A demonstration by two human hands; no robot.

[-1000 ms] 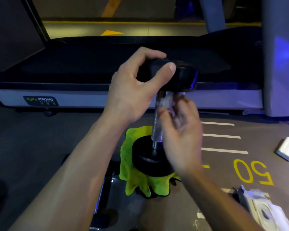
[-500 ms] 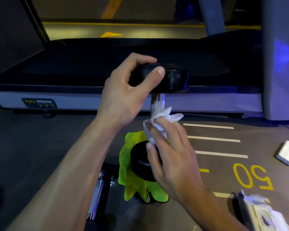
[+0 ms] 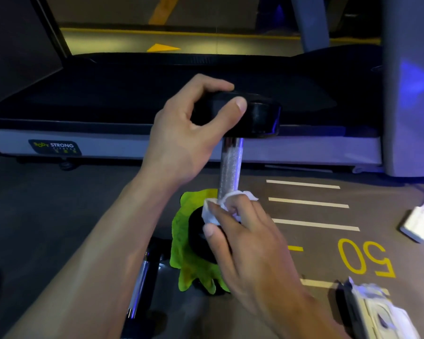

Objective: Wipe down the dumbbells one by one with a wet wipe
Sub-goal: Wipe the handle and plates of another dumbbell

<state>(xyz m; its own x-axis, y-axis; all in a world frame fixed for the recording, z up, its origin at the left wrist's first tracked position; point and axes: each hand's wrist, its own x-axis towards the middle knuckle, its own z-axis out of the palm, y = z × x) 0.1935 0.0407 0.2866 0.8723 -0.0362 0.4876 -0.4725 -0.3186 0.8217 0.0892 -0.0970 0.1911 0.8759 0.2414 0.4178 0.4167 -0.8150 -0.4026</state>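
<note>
A black dumbbell (image 3: 230,165) stands upright on its lower head, which sits on a bright green cloth (image 3: 184,243) on the floor. My left hand (image 3: 186,140) grips the upper black head from the left, thumb on its front. My right hand (image 3: 240,236) holds a white wet wipe (image 3: 213,211) wrapped around the bottom of the knurled chrome handle, just above the lower head. A second dumbbell (image 3: 142,285) lies on the floor under my left forearm, mostly hidden.
A treadmill (image 3: 132,145) with a "STRONG" label runs across behind the dumbbell. A wet wipe pack (image 3: 377,314) lies at the lower right. A white charger with cable (image 3: 419,223) sits at the right edge, near floor markings reading 50.
My right hand has slid the wipe down the handle from just under the upper head to the bottom near the lower head. My left hand keeps its grip on top.
</note>
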